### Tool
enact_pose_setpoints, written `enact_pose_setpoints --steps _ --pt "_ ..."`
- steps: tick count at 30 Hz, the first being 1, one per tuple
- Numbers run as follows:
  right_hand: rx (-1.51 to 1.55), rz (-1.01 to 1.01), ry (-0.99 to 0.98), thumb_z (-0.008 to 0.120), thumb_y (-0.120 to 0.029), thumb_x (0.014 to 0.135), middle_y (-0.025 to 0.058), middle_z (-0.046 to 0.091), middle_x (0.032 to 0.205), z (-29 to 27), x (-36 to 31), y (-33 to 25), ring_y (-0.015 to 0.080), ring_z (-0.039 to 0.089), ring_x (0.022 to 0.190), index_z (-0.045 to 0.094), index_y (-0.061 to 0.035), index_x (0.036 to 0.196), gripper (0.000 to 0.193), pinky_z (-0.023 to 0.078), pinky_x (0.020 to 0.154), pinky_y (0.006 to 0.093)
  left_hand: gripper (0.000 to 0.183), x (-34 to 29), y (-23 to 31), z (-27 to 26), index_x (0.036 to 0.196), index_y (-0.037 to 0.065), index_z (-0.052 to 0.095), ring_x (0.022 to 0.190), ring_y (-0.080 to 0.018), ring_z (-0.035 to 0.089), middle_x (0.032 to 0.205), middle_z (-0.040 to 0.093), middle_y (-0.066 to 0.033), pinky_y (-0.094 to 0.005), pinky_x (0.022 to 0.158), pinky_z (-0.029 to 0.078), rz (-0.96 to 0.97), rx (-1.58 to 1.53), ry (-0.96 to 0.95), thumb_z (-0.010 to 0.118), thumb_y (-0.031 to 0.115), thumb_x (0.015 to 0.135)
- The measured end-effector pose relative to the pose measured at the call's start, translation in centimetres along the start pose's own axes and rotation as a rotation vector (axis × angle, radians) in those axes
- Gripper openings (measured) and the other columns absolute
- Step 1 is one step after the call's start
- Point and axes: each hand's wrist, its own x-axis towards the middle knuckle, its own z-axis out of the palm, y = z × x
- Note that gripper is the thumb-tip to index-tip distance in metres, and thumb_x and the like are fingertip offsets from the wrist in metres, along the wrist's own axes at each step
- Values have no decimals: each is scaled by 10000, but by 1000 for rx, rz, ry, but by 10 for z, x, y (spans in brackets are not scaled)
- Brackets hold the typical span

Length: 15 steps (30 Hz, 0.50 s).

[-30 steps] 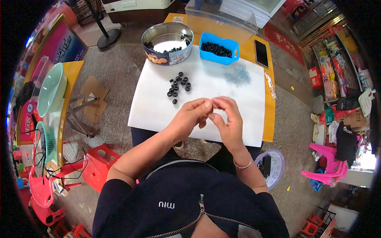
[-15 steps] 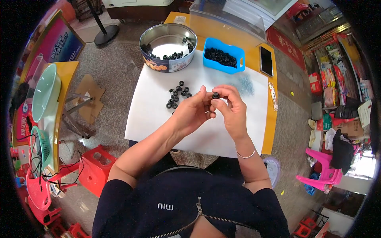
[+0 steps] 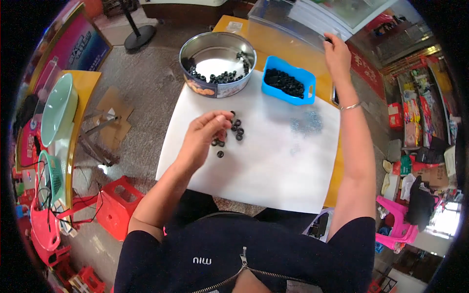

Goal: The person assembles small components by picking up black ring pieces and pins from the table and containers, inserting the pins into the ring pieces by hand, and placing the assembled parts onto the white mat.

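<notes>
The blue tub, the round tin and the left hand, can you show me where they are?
Blue tub (image 3: 279,95): head view, on its front wall.
Round tin (image 3: 225,91): head view, on its outer wall.
Left hand (image 3: 201,136): head view, on the hand's middle.

Left: a pale green basin (image 3: 57,110) on a yellow side table (image 3: 89,84), with a green perforated basket (image 3: 54,177) nearby and a framed purple-and-blue poster (image 3: 80,49) behind. On the floor: flattened cardboard (image 3: 116,105), a black stand (image 3: 140,38) with a round base, and a red plastic stool (image 3: 115,215). Right: a red mat (image 3: 365,73), a red box (image 3: 394,116), shelves of colourful packets (image 3: 412,113), and bright pink plastic furniture (image 3: 401,220).
</notes>
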Motion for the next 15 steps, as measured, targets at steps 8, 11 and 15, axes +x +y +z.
enact_pose_setpoints --steps 8,11,15 --pt "-65 20 -345 536 -336 863 133 659 978 7 -9 2 337 589 901 652 -121 1044 304 459 778 443 204 -3 -2 -43 1043 15 619 767 -120 521 892 585 -37 -253 722 432 219 506 211 550 152 910" --pt "-129 -143 -328 555 -262 858 127 659 953 -1 -14 21 329 588 903 648 -108 1042 257 462 769 423 246 5 -12 -31 1089 17 603 882 -198 552 1018 589 -95 -305 811 451 341 882 180 579 134 873" --pt "-172 -163 -332 563 -152 850 126 655 911 -11 -26 27 325 578 890 643 -82 1020 201 461 760 407 289 10 -24 -22 1096 34 603 964 -293 531 1062 582 -139 -366 844 446 447 1173 151 617 143 829"
